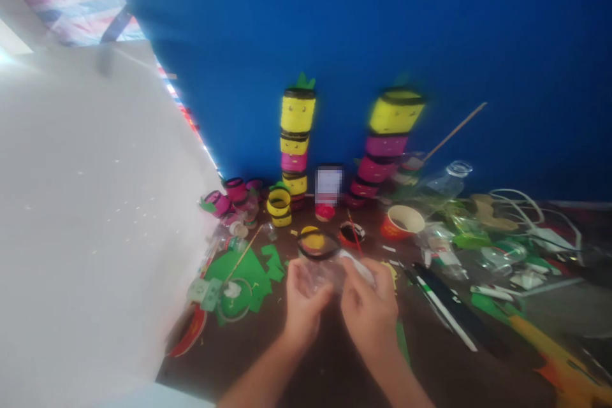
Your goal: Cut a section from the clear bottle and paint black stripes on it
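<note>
My left hand (303,296) and my right hand (368,306) meet over the middle of the brown table (335,357). Both close on a clear plastic piece (325,274) with a black ring (318,244) along its upper edge. My right hand also pinches a small white thing (356,264), too blurred to name. Just behind the hands lies a yellow ring (312,237) and a small red pot with a brush (352,233).
Two stacks of yellow and pink rings (296,134) (387,140) stand against the blue wall. Green foam scraps (248,274) lie left. An orange tape roll (402,222), clear bottle (444,185), cables and a glue gun (554,357) crowd the right. A white wall (86,217) borders the left.
</note>
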Demonstrator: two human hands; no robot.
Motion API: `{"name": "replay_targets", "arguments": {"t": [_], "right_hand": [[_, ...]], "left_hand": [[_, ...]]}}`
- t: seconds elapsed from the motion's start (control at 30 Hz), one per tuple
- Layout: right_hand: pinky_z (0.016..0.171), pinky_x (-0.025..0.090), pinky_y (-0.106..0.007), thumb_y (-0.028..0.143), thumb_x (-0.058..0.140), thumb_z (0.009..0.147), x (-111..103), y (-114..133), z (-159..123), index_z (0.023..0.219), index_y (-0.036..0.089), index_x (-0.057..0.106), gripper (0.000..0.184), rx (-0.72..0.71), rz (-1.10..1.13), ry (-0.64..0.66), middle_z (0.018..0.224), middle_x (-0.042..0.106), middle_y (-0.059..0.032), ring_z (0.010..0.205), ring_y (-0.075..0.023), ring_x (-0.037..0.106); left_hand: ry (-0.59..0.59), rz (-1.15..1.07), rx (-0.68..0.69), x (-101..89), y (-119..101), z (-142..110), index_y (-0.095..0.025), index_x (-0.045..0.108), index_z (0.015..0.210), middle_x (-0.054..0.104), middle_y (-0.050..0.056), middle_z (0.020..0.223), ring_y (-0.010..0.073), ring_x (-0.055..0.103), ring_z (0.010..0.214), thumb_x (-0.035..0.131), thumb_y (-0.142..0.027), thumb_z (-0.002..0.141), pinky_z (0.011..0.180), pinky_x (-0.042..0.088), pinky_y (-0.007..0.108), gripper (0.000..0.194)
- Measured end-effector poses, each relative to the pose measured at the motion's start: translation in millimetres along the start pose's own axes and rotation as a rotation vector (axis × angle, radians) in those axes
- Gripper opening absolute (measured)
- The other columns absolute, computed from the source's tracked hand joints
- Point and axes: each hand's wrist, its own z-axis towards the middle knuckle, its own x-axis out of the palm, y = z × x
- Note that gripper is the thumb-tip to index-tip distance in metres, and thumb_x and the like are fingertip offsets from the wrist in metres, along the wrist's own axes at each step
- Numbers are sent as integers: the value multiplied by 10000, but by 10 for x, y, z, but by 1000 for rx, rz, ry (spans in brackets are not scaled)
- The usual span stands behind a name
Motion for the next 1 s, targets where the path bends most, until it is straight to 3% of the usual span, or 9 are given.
{"name": "replay_targets", "arguments": {"t": [0.3,0.47,0.73,0.87,1.0], "right_hand": [[718,526,-325,64,475,806,24,-61,-12,1098,221,638,370,27,18,25,951,528,-83,882,-187,577],[701,528,-327,129,463,828,5,-151,28,1083,209,653,328,140,127,50,899,557,-74,805,-171,590],[798,517,-324,328,596,795,-140,-128,34,1067,209,657,303,613,521,174,1044,641,-75,951,-197,613],[605,516,-261,405,646,759,-146,-107,30,1033,197,632,345,914,712,245,980,684,-78,797,-182,646],[540,487,-229,439,685,722,-109,-116,7,912,197,625,313,1036,814,230,833,698,-42,679,-149,632]], "left_hand": [[83,-15,-21,-28,-56,5,-193,541,943,642,60,971,248,613,996,823,-316,583,921,459,402,474],[143,-93,-149,-62,-140,26,-189,599,1022,650,86,1025,249,615,989,789,-354,611,915,459,402,482],[161,-293,-396,-192,-127,78,-165,635,1093,659,121,1082,298,600,1047,700,-473,674,979,410,470,524],[168,-411,-425,-204,-126,89,-160,649,1029,667,126,1093,312,592,1079,659,-548,680,1027,358,501,522],[234,-423,-404,-176,-107,89,-158,650,1014,648,144,1140,342,525,1178,656,-634,604,1076,287,509,628]]}}
